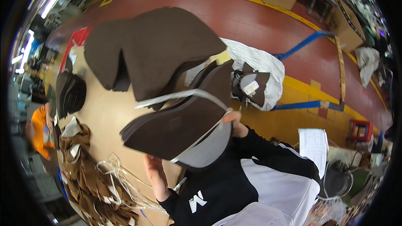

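A thick stack of dark brown cut fabric pieces point(176, 125), with a grey piece point(207, 148) along one side, is tilted in front of me. A white strip point(184, 94) runs around the stack. My right hand point(235, 122) grips its right edge, thumb on top beside the strip. My left hand point(154, 165) supports the lower left edge from beneath, its fingers partly hidden by the stack. Just beyond lies a larger pile of brown fabric panels point(163, 42), overhanging the table.
Brown fabric scraps point(92, 171) and loose white strips point(115, 167) lie on the tan table point(100, 104), near another dark bundle point(71, 94). To the right stand a white sack point(274, 75) with a tied bundle on it and a blue-framed cart point(307, 44). A person in orange point(42, 129) is at far left.
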A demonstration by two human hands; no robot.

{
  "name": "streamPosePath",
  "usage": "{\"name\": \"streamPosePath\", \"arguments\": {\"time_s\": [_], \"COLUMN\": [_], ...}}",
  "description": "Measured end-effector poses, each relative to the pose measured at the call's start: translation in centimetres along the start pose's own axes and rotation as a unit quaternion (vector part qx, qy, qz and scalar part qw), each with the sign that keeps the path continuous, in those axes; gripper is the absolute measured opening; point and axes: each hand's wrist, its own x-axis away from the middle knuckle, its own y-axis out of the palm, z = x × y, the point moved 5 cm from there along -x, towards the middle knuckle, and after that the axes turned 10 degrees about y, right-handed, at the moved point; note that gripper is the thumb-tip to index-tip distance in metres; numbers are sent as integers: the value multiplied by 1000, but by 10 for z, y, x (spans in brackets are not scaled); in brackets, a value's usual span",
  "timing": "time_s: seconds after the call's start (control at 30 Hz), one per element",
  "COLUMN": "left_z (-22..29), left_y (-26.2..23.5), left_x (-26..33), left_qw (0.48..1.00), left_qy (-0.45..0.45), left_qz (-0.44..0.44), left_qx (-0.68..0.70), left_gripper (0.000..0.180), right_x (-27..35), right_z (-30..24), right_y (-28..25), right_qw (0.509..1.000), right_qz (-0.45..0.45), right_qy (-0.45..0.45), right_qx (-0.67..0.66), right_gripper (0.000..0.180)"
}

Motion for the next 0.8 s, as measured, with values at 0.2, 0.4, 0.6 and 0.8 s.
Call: {"name": "streamPosePath", "arguments": {"time_s": [0.2, 0.4, 0.6, 0.8], "left_z": [-52, -66, -67, -77], "left_y": [29, 47, 55, 36], "left_x": [-21, -16, -15, -7], "left_qw": [946, 895, 883, 902], "left_qy": [-111, -22, -37, -65], "left_qz": [-74, -81, -45, -36], "left_qx": [-297, -437, -466, -425], "left_gripper": [29, 25, 20, 19], "right_x": [38, 40, -15, -41], "right_z": [-105, -185, -185, -189], "right_y": [-111, -189, -343, -409], "right_qw": [965, 882, 870, 846], "right_qz": [43, 316, 376, 392], "right_qy": [-205, -318, -225, -189], "right_qx": [-159, -146, -225, -307], "right_gripper": [62, 39, 40, 50]}}
